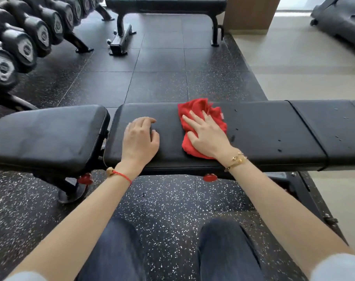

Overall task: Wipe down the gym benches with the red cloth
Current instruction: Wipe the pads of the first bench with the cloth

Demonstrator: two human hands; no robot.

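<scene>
While I stand over the long black padded gym bench [263,130], its vinyl top runs flat across my view from nine o'clock to three o'clock, split by seams into a separate seat pad on the left and longer sections on the right. A few dark droplets dot the vinyl toward three o'clock. Under it lies a black rubber tiled floor flecked with white [168,207], which gives way to pale smooth flooring at about two o'clock. A rack of black hex dumbbells [24,45] slants away at ten o'clock, and a second black flat bench [166,5] stands at twelve o'clock, well apart from mine.

The crumpled red terry cloth [201,112] lies on the middle pad, just right of centre. My right hand [207,134] rests flat on top of it with fingers spread and straight, pressing it down — cloth shows beyond my fingertips toward twelve o'clock and under my wrist toward six. My left hand [140,138] sits on bare vinyl at the cloth's nine o'clock, near but not touching it, fingers loosely curled and holding nothing.

The cloth's long axis runs roughly from five o'clock to eleven o'clock — across the bench's width rather than along it — with its ragged, bunched end pointing away from me.
</scene>
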